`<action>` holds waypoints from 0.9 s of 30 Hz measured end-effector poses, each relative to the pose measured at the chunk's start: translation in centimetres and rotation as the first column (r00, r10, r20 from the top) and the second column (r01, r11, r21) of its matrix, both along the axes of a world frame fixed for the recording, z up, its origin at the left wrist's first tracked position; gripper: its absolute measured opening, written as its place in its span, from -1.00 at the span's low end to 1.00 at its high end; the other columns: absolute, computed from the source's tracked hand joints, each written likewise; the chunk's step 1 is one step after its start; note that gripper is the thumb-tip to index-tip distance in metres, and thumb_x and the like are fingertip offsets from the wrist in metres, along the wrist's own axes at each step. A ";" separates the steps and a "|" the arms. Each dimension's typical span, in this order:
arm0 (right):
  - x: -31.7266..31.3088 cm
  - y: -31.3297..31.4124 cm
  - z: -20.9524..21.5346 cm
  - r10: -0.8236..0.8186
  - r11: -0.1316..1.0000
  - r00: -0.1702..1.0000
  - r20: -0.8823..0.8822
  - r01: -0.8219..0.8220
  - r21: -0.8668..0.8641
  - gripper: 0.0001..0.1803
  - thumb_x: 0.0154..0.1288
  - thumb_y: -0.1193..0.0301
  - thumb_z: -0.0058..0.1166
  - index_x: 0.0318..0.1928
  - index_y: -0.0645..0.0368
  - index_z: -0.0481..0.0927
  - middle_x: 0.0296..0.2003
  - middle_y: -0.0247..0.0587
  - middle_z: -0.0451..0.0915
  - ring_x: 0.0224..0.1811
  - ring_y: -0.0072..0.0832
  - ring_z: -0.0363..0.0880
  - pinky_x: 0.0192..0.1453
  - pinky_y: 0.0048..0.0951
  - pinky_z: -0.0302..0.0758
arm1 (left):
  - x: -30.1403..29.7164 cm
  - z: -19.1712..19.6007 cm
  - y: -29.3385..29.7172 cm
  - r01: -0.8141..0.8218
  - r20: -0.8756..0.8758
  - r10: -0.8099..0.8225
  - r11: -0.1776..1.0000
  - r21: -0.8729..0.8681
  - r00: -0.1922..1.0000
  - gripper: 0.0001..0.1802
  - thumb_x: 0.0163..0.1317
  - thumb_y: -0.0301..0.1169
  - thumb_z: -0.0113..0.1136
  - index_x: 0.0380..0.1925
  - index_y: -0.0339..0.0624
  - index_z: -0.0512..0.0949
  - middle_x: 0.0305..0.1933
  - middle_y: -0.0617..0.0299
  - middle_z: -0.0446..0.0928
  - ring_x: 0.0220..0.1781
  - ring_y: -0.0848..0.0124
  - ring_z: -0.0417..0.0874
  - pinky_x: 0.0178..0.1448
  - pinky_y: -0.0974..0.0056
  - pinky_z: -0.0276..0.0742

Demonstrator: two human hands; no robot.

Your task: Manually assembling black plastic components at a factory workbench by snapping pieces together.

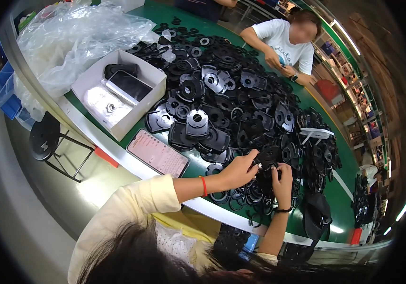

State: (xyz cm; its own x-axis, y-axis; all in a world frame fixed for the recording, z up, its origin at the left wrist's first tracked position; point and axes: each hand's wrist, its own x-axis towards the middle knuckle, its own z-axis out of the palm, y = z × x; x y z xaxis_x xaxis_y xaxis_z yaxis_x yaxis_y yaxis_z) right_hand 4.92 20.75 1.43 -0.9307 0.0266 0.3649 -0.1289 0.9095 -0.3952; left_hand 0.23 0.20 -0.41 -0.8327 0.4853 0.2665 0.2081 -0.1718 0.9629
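Note:
My left hand (pixel 242 170), with a red cord on its wrist, and my right hand (pixel 282 181), wearing a dark band, meet at the near side of a big heap of black plastic parts (pixel 222 102). Between my fingertips is a black plastic part (pixel 269 155), dark against the heap, so its outline is hard to make out. Fingers of both hands are bent and pressed to it from either side. Below my hands lie loose black plastic rings (pixel 238 201) close to the table's near edge. Many heap pieces are flat plates with a round hole.
Left of the heap, a white box (pixel 156 90) holds a phone and a clear bag. A lit phone (pixel 158 154) lies near the table edge. Clear plastic sheeting (pixel 80 35) covers the far left. Another person (pixel 286 45) sits across the green table (pixel 342 203). A black cap-like item (pixel 316 215) rests at right.

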 end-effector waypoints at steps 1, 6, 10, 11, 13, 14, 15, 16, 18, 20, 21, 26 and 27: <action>0.0 -0.2 0.2 0.001 1.000 1.000 0.001 -0.001 -0.001 -0.79 0.18 0.44 0.12 -0.26 0.30 0.43 -0.22 -0.03 0.45 -0.20 -0.19 0.46 -0.09 -0.33 0.40 | -0.1 -0.1 0.0 0.010 -0.003 -0.010 1.000 -0.021 1.000 -0.80 0.27 -0.48 -0.01 -0.17 -0.28 0.24 -0.44 0.07 0.57 -0.44 0.33 0.67 -0.41 0.31 0.52; 0.1 0.0 0.3 -0.053 0.771 0.999 0.005 0.044 -0.635 -0.71 0.20 0.54 0.14 -0.11 0.26 0.35 -0.33 -0.35 0.40 -0.29 -0.63 0.41 -0.15 -0.61 0.41 | 0.0 0.0 0.2 0.006 0.003 -0.006 1.000 0.028 1.000 -0.79 0.24 -0.47 -0.01 -0.23 -0.30 0.20 -0.46 -0.10 0.53 -0.42 0.04 0.62 -0.40 0.13 0.45; -0.1 0.0 0.8 -0.043 0.554 0.999 0.004 0.027 -0.832 -0.85 0.36 0.49 -0.06 -0.10 0.23 0.33 -0.32 -0.38 0.40 -0.28 -0.59 0.51 -0.20 -0.60 0.40 | 0.0 0.3 -0.1 0.019 0.079 -0.021 1.000 0.020 0.997 -0.79 0.26 -0.48 -0.01 -0.22 -0.29 0.20 -0.51 -0.01 0.55 -0.47 0.14 0.65 -0.43 0.19 0.48; -0.2 -0.2 1.0 -0.031 0.459 0.999 -0.014 0.001 -0.888 -0.84 0.39 0.44 -0.09 -0.10 0.22 0.34 -0.30 -0.36 0.43 -0.30 -0.57 0.53 -0.21 -0.59 0.40 | 0.0 0.2 0.0 0.027 0.087 -0.030 0.999 0.036 0.996 -0.79 0.26 -0.49 -0.01 -0.21 -0.30 0.20 -0.51 0.01 0.55 -0.48 0.18 0.65 -0.43 0.22 0.49; -0.1 0.5 0.7 -0.006 0.366 0.999 -0.033 -0.029 -0.930 -0.82 0.43 0.35 -0.14 -0.11 0.20 0.39 -0.24 -0.31 0.51 -0.30 -0.52 0.56 -0.20 -0.56 0.42 | 0.0 0.0 0.2 0.040 0.093 -0.043 0.999 0.038 0.995 -0.78 0.26 -0.49 -0.02 -0.19 -0.30 0.20 -0.51 0.02 0.55 -0.48 0.21 0.66 -0.43 0.25 0.51; -0.2 0.4 0.6 0.001 0.363 1.000 -0.030 -0.028 -0.931 -0.82 0.43 0.36 -0.14 -0.11 0.21 0.40 -0.24 -0.31 0.52 -0.28 -0.51 0.56 -0.19 -0.56 0.42 | 0.1 0.2 0.0 0.045 0.098 -0.047 0.998 0.032 0.994 -0.78 0.26 -0.50 -0.03 -0.16 -0.30 0.20 -0.49 0.03 0.56 -0.49 0.25 0.66 -0.43 0.26 0.51; -0.2 0.3 0.6 0.010 0.361 1.000 -0.026 -0.028 -0.932 -0.83 0.43 0.37 -0.14 -0.12 0.21 0.41 -0.24 -0.30 0.52 -0.27 -0.51 0.57 -0.18 -0.57 0.43 | 0.1 0.1 0.0 0.052 0.097 -0.055 0.998 0.034 0.994 -0.78 0.26 -0.50 -0.03 -0.16 -0.30 0.20 -0.49 0.03 0.56 -0.49 0.25 0.66 -0.43 0.26 0.51; -0.1 0.6 0.5 0.035 0.348 0.999 -0.017 -0.028 -0.937 -0.81 0.43 0.38 -0.15 -0.17 0.26 0.43 -0.16 -0.25 0.53 -0.21 -0.44 0.57 -0.07 -0.47 0.46 | 0.0 0.0 0.0 0.051 0.100 -0.053 0.998 0.028 0.994 -0.78 0.26 -0.50 -0.03 -0.16 -0.31 0.20 -0.49 0.04 0.56 -0.49 0.26 0.66 -0.43 0.27 0.51; 0.1 1.0 0.3 0.048 0.389 0.999 -0.018 -0.035 -0.920 -0.80 0.43 0.38 -0.15 -0.19 0.28 0.44 -0.16 -0.24 0.53 -0.20 -0.42 0.59 -0.06 -0.48 0.46 | 0.0 0.0 0.0 0.058 0.106 -0.059 0.998 0.016 0.993 -0.77 0.26 -0.50 -0.03 -0.16 -0.31 0.20 -0.48 0.06 0.56 -0.49 0.29 0.65 -0.42 0.28 0.51; 0.2 1.0 0.3 0.063 0.446 0.998 -0.026 -0.052 -0.894 -0.75 0.43 0.36 -0.14 -0.27 0.32 0.47 -0.16 -0.22 0.53 -0.16 -0.36 0.62 -0.04 -0.49 0.47 | 0.1 0.2 0.1 0.068 0.111 -0.070 0.998 0.017 0.991 -0.78 0.27 -0.49 -0.03 -0.16 -0.31 0.20 -0.48 0.06 0.56 -0.48 0.29 0.65 -0.41 0.28 0.51; 0.3 1.2 0.3 0.060 0.446 0.998 -0.027 -0.052 -0.893 -0.75 0.43 0.36 -0.14 -0.27 0.32 0.47 -0.16 -0.22 0.53 -0.16 -0.36 0.62 -0.04 -0.49 0.47 | 0.1 0.2 0.2 0.077 0.116 -0.078 0.997 0.017 0.990 -0.78 0.27 -0.49 -0.03 -0.16 -0.31 0.20 -0.48 0.06 0.56 -0.48 0.30 0.65 -0.41 0.28 0.51; 0.2 0.6 1.1 -0.086 0.652 0.996 -0.024 0.038 -0.758 -0.81 0.37 0.50 -0.09 -0.08 0.35 0.41 -0.15 -0.18 0.50 -0.35 -0.56 0.53 -0.33 -0.59 0.51 | 0.1 0.2 -0.1 0.078 0.116 -0.079 0.997 0.011 0.990 -0.78 0.28 -0.48 -0.02 -0.17 -0.31 0.21 -0.46 0.06 0.56 -0.47 0.30 0.66 -0.40 0.29 0.52; 0.0 0.1 1.3 -0.123 0.710 0.991 -0.055 0.049 -0.703 -0.68 0.29 0.56 -0.01 0.05 0.29 0.37 -0.15 -0.18 0.47 -0.40 -0.62 0.46 -0.46 -0.62 0.47 | 0.1 0.2 -0.1 0.076 0.115 -0.077 0.997 0.009 0.990 -0.79 0.28 -0.48 -0.02 -0.17 -0.31 0.21 -0.46 0.07 0.56 -0.47 0.31 0.66 -0.40 0.29 0.52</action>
